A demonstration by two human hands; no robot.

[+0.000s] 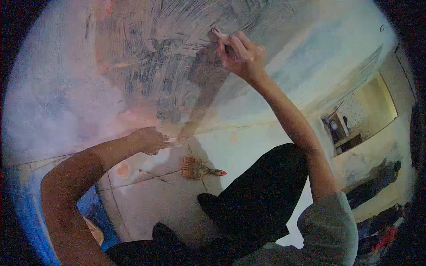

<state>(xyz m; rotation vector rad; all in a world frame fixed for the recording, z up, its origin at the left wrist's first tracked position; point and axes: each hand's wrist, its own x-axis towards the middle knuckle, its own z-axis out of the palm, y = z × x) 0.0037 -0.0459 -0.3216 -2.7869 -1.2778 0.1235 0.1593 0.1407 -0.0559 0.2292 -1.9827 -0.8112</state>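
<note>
Up at the painted wall (146, 57), my right hand (243, 55) is closed in a pinch round a short, paint-smeared tool (216, 32). Its tip meets the grey paint; I cannot make out its exact kind. Dark, scratchy strokes cover the wall around it. My left hand (148, 139) is low by the wall's base, fingers curled, with something pale and slim at the fingertips that I cannot name. Below it on the floor lie a wide flat paintbrush (195, 168) with a dark handle, a thin stick-like brush (153, 176) and a round pinkish pot (123, 170).
Blue sheeting (95, 208) lies at the lower left beside my left arm. My dark-trousered knee (266, 181) rises between the arms. A recessed opening with shelves (339, 128) is at the right, and dark and red cloth (386, 239) lies at the lower right.
</note>
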